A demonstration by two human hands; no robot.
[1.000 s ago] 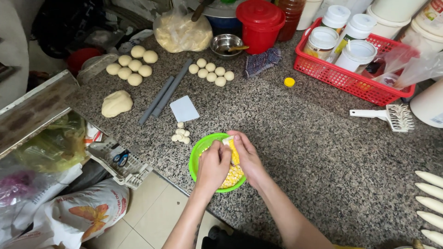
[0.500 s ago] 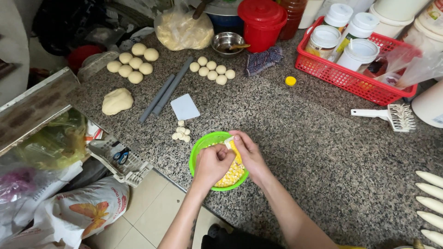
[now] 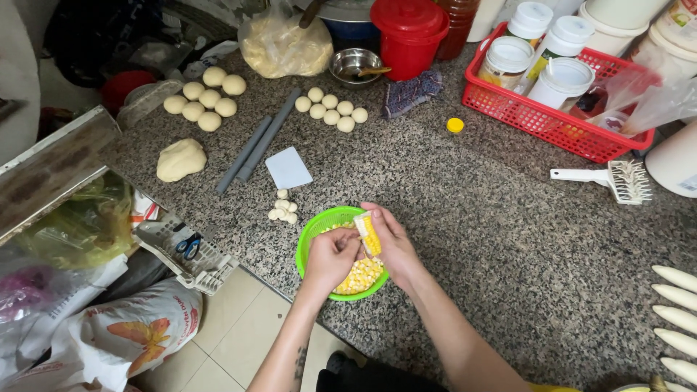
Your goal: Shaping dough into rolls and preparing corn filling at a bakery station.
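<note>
A green basket-like bowl [image 3: 314, 231] sits at the front edge of the speckled stone counter [image 3: 479, 218], with loose yellow corn kernels [image 3: 357, 277] in it. My right hand [image 3: 396, 243] holds a piece of corn cob [image 3: 369, 234] upright over the bowl. My left hand [image 3: 330, 258] is curled over the bowl with its fingers pressed against the cob's lower end. Both forearms reach in from the bottom of the view.
Dough balls [image 3: 205, 100], a second group of smaller dough balls [image 3: 330, 107], a dough lump [image 3: 181, 159], two grey rods [image 3: 255, 141], a white scraper [image 3: 288, 168], a red basket [image 3: 559, 129] of jars, a white brush [image 3: 617, 179], bare cobs [image 3: 679, 312] at the right edge.
Both hands stay over the green bowl working the cob; their position has barely shifted. Nothing else on the counter has moved.
</note>
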